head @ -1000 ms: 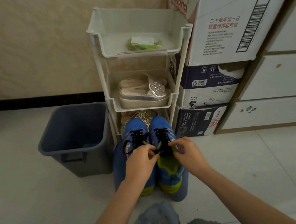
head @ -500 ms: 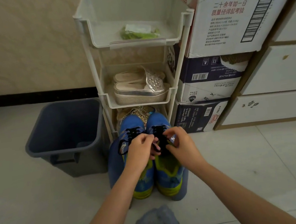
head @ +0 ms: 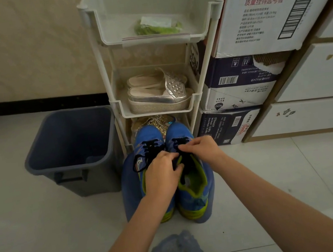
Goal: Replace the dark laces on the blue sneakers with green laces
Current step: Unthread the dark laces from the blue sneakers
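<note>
We see the fingers (head: 184, 147) of the right hand (head: 200, 148) and left hand (head: 162, 175) curled, pinching the dark lace (head: 185, 163) on the sneaker to our right. The blue sneakers (head: 194, 199) stand side by side before a white rack (head: 209, 38). Its top tray holds the bagged green laces (head: 156, 28), and a grey bin (head: 70, 141) stands beside it.

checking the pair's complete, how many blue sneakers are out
2. The left sneaker and the right sneaker stand side by side before the white rack; left hand and right hand pinch the right one's dark lace. None seem hidden.
</note>
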Demonstrator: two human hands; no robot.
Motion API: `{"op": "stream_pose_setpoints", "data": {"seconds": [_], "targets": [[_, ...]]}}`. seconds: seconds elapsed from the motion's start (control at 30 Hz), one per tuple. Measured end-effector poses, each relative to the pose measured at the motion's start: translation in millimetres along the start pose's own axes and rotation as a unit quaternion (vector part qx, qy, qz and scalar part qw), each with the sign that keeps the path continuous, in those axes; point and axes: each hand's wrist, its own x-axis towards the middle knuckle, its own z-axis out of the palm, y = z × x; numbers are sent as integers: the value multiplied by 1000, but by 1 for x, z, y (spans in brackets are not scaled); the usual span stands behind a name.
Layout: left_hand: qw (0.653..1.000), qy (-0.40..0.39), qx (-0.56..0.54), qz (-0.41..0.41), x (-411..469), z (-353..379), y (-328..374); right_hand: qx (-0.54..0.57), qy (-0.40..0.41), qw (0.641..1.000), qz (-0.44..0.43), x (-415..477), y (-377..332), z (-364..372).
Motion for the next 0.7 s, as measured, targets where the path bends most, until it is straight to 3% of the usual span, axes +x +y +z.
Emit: {"op": "stream_pose_setpoints", "data": {"seconds": [0.23,0.37,0.47,0.53,0.6,0.7], "targets": [[1000,4,16,11,1,2,0,210,118,967,-87,-10,-55,-24],[1000,-5,9,0,4,0,4,311,137,927,-158,-7,-91,-40],[1000,11,2,-5,2,0,8,386,116,907,-125,1,-83,-47],[1000,14,0,-17,1,-1,10,334,88,938,-43,7,-62,-46],[1000,12,7,-23,5,-2,11,175,38,984,28,6,-37,-40],[999,16,15,-30,14,-5,14,-42,-24,999,7,-9,-12,-28]]}}
